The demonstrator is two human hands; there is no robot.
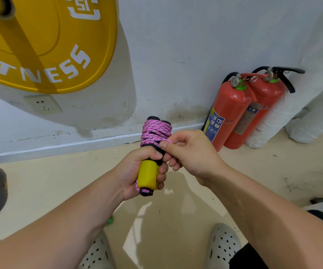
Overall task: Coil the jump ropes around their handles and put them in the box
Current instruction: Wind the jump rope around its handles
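A pink-and-black braided jump rope (155, 133) is wound in many turns around its two handles, which are held side by side. The handles have black foam grips and yellow ends (148, 176). My left hand (137, 171) grips the lower part of both handles, fingers curled around them. My right hand (189, 154) pinches the last turn of rope at the lower edge of the coil, thumb and forefinger closed on it. A short knotted rope end sticks out below the yellow handle end. No box is in view.
Two red fire extinguishers (240, 111) lean against the white wall at the right. A yellow weight plate (46, 45) hangs at the upper left above a wall socket (43, 104). My grey perforated shoes (222, 247) stand on the beige floor below.
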